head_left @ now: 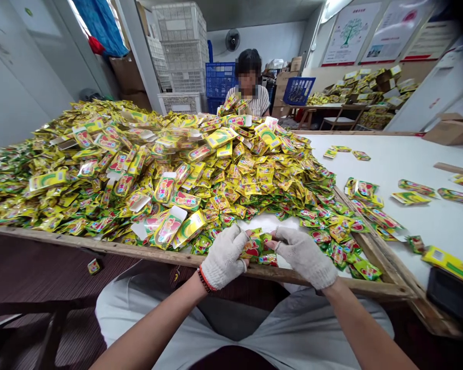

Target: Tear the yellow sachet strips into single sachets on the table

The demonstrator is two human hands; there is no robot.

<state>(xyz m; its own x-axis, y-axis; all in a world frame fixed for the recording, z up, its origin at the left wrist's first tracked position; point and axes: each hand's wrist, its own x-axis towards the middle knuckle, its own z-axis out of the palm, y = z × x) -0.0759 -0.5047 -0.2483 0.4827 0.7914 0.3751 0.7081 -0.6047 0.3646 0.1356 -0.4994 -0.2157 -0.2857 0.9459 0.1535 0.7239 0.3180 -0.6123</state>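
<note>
My left hand (224, 258), in a white fingerless knit glove, grips small green and yellow candy packets (252, 247) with red print at the table's front edge. My right hand (305, 257), gloved the same way, pinches the right side of these packets with thumb and fingers. How many packets are between the hands I cannot tell. A big heap of similar sachets (231, 190) rises just beyond my hands. Flat yellow cartons with white flaps lie on it, among them an opened carton (170, 226) left of my left hand.
A wooden rim (139, 256) edges the table, and a wooden divider (374, 246) runs on the right. Cartons (414, 189) and a black box (453, 293) lie on the white right-hand surface. Opposite sits a person (262, 100). White crates (181, 46) stand stacked behind.
</note>
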